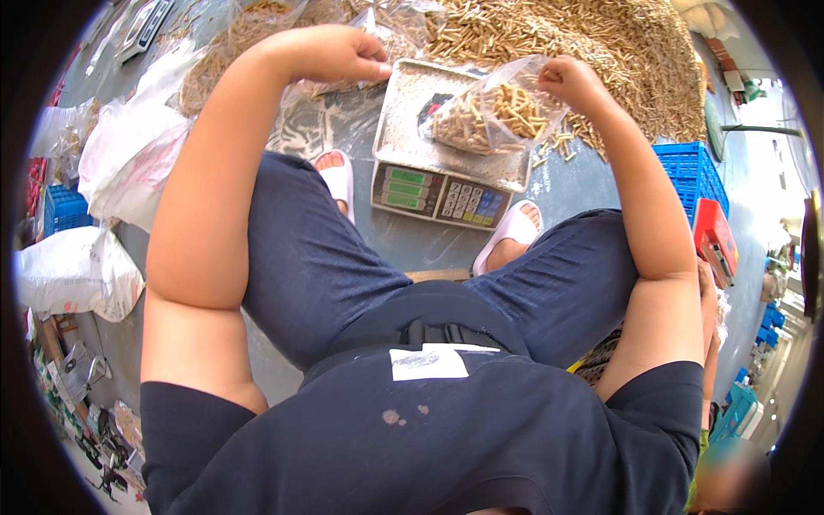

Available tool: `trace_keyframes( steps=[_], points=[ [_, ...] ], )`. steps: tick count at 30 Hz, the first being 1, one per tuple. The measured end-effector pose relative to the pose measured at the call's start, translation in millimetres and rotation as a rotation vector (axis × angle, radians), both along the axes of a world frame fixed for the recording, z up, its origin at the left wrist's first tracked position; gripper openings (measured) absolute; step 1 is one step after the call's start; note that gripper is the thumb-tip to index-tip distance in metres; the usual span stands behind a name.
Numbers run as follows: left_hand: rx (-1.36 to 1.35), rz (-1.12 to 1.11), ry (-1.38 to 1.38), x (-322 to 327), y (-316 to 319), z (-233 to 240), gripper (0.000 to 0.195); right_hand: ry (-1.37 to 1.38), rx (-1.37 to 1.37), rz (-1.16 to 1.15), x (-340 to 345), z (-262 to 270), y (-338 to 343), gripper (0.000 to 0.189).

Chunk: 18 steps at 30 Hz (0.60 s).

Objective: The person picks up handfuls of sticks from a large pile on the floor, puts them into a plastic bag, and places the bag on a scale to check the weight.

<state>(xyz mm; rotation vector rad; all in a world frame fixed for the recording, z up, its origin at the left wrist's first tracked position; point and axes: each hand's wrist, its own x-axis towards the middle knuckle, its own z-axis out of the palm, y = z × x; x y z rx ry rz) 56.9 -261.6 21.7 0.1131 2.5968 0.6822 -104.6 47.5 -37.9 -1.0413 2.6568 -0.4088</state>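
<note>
My right hand pinches the upper edge of a clear plastic bag partly filled with short tan stick-like pieces. The bag lies tilted on the metal tray of a digital weighing scale, over its right half. A small dark and red item shows beside the bag. My left hand hovers by the tray's far left corner, fingers curled and thumb forward. Nothing shows in it, but its palm side is hidden. The scale's green displays are lit, with a keypad beside them.
A large heap of the tan pieces spreads beyond the scale. Filled clear bags and white sacks stand on the left. At right are a blue crate and a red box. Another person's arm shows behind my right arm.
</note>
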Motion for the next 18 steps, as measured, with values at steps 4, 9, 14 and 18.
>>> trace_keyframes(
  steps=[4, 9, 14, 18],
  points=[
    [-0.045, -0.012, 0.019, -1.4, 0.8, -0.4, 0.042, 0.022, -0.056, -0.027, 1.5, 4.4, 2.1, 0.012],
    [-0.047, -0.024, 0.011, -2.2, 4.1, 2.1, 0.043, 0.037, -0.077, -0.027, -2.2, 1.8, 7.3, 0.014],
    [-0.037, -0.020, 0.037, -2.7, 4.0, -3.3, 0.042, 0.070, -0.089, 0.015, -3.0, 0.3, 7.6, 0.014],
    [-0.032, -0.029, 0.033, -3.4, 3.9, -3.7, 0.041, 0.066, -0.077, 0.012, -1.7, 0.4, 6.1, 0.014]
  ],
)
